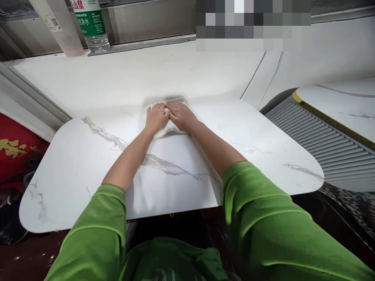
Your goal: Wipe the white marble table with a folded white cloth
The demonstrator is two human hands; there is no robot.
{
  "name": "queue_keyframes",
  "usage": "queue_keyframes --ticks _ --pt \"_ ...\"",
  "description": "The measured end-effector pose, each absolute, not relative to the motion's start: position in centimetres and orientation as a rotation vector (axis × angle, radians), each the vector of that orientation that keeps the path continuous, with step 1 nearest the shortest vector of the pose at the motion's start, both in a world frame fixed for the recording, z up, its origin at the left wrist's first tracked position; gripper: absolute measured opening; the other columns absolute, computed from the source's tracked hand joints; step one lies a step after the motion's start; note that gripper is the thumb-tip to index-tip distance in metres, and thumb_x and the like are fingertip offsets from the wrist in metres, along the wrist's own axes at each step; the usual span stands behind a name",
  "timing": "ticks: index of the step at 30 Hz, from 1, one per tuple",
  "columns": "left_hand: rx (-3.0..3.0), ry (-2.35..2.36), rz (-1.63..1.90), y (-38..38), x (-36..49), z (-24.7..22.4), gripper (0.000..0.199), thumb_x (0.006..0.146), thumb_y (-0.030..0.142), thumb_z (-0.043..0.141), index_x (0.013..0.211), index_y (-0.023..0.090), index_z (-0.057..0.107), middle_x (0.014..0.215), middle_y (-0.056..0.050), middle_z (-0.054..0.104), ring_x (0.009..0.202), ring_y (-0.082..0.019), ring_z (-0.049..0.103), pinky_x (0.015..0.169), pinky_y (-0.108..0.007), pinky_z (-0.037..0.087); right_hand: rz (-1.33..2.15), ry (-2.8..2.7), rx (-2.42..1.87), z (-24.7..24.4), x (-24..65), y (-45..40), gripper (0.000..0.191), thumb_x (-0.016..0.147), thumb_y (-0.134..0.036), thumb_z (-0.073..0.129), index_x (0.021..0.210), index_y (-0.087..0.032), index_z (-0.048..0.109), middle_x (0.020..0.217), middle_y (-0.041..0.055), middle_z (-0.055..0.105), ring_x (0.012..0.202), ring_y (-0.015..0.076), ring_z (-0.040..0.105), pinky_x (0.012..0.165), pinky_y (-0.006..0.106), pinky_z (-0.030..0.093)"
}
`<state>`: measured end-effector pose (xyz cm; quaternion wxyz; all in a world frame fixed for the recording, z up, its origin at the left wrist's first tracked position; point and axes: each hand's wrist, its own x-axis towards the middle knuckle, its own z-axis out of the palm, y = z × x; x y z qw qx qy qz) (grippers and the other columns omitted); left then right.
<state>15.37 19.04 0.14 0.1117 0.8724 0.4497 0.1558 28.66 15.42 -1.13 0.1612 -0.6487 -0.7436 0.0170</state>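
Observation:
A white folded cloth (168, 130) lies on the white marbled table (181, 191), near its far edge by the wall. My left hand (157, 116) presses down on the cloth's left part, its fingers bent and close together. Over the right part rests my right hand (181, 115), fingers together and pointing left, touching my left hand. The cloth shows past the fingertips and below both palms.
A clear water bottle with a green label (93, 24) and a translucent container (63, 29) stand on the ledge behind the table. At the right are a ribbed grey panel (325, 136) and another marbled top (345, 105). Red fabric (17, 150) is at the left.

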Motion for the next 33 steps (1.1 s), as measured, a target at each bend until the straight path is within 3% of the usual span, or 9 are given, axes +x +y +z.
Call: queue_keyframes --ticks 10,19,27,33 --pt "2.621 1.311 0.354 16.2 14.5 0.6 0.050 0.098 0.022 0.028 0.146 0.016 0.044 0.159 -0.007 0.040 0.148 -0.020 0.031 0.124 -0.045 0.018 0.063 -2.088 -1.917 -1.3 28.2 12.3 0.058 0.097 -0.027 0.025 0.149 -0.006 0.042 0.158 0.0148 0.039 0.147 0.0283 0.034 0.121 0.050 0.021" --pt "2.664 1.205 0.293 5.3 13.6 0.6 0.052 0.101 0.023 0.028 0.149 0.010 0.041 0.160 -0.009 0.037 0.150 -0.022 0.028 0.126 -0.048 0.016 -0.111 -2.201 -1.896 -1.1 27.2 -0.2 0.059 0.099 -0.027 0.022 0.146 0.001 0.043 0.153 0.0209 0.044 0.145 0.0314 0.038 0.119 0.051 0.029" --pt "2.758 0.843 0.166 -1.8 17.0 0.5 0.051 0.103 0.028 0.027 0.150 0.009 0.039 0.161 -0.011 0.035 0.152 -0.025 0.025 0.125 -0.054 0.016 -0.350 -2.085 -2.045 -1.6 29.8 -10.3 0.055 0.094 -0.023 0.033 0.141 0.001 0.050 0.146 0.0239 0.052 0.139 0.0332 0.046 0.116 0.051 0.037" --pt "2.756 0.804 0.245 -1.6 20.4 0.3 0.052 0.103 0.023 0.026 0.150 0.004 0.037 0.160 -0.011 0.037 0.150 -0.023 0.029 0.125 -0.052 0.019 -0.257 -2.019 -2.214 -2.1 33.3 -10.0 0.058 0.095 -0.024 0.029 0.149 -0.007 0.044 0.151 0.0163 0.049 0.143 0.0306 0.042 0.118 0.052 0.036"
